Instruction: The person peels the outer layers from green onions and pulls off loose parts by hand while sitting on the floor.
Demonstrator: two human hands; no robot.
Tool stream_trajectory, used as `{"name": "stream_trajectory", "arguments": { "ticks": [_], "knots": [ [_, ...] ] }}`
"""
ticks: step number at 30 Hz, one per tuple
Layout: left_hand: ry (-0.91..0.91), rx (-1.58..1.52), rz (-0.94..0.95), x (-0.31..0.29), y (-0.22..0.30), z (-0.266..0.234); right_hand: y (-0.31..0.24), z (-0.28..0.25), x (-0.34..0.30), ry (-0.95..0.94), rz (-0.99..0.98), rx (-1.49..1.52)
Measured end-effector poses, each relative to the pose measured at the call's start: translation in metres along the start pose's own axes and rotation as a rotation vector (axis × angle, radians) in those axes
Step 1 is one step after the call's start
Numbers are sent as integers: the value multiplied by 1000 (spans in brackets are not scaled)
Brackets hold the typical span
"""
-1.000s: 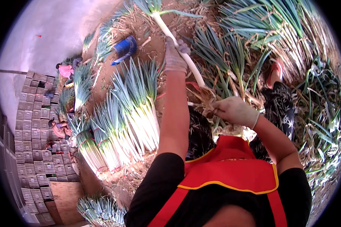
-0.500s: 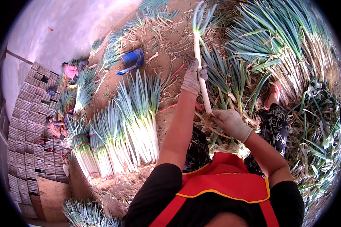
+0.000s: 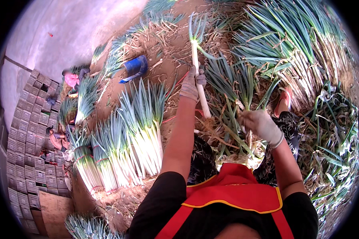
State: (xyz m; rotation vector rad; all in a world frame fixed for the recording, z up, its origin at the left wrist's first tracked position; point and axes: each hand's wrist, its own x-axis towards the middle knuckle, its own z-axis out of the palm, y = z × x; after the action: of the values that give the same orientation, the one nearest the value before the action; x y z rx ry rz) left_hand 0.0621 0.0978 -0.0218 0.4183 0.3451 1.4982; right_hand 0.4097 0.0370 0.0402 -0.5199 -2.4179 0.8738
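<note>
A long green onion [image 3: 198,74], white below and green at the top, slants upright in my left hand [image 3: 192,83]. The gloved fingers wrap round its white stalk, and its rooty lower end hangs free. My right hand [image 3: 263,126], also gloved, is apart from that stalk, over loose leaves and peelings [image 3: 241,139] between my knees. Its fingers are curled and a little blurred; what they hold, if anything, is hidden. Beyond the two hands lie more green onions [image 3: 235,79] with dry outer leaves.
Cleaned green onions [image 3: 141,135] stand in a row at left, some tied in bundles [image 3: 87,167]. A big unpeeled heap [image 3: 303,59] lies far right, leaf waste [image 3: 331,147] below it. A blue plastic container [image 3: 135,68] lies on the soil. Two people and stacked crates [image 3: 28,139] are far left.
My right hand has left the lower end of the green onion and moved right. My left hand, still holding the stalk, has shifted slightly left and down in the view.
</note>
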Motion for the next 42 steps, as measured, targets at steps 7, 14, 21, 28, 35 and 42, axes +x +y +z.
{"name": "stream_trajectory", "arguments": {
  "ticks": [7,14,21,28,35,42],
  "knots": [
    [58,140,-96,-22,-60,73,68,-3,14,237,403,-25],
    [-44,214,-419,-58,-117,122,161,-32,63,698,429,-80],
    [191,290,-484,-79,-137,119,219,-4,57,715,586,762],
    [195,86,-487,-104,-128,90,296,50,65,510,623,413],
    [207,31,-310,-213,-39,119,357,-4,35,495,929,502],
    [482,512,175,-366,59,67,207,22,48,213,811,484]
  ]
}}
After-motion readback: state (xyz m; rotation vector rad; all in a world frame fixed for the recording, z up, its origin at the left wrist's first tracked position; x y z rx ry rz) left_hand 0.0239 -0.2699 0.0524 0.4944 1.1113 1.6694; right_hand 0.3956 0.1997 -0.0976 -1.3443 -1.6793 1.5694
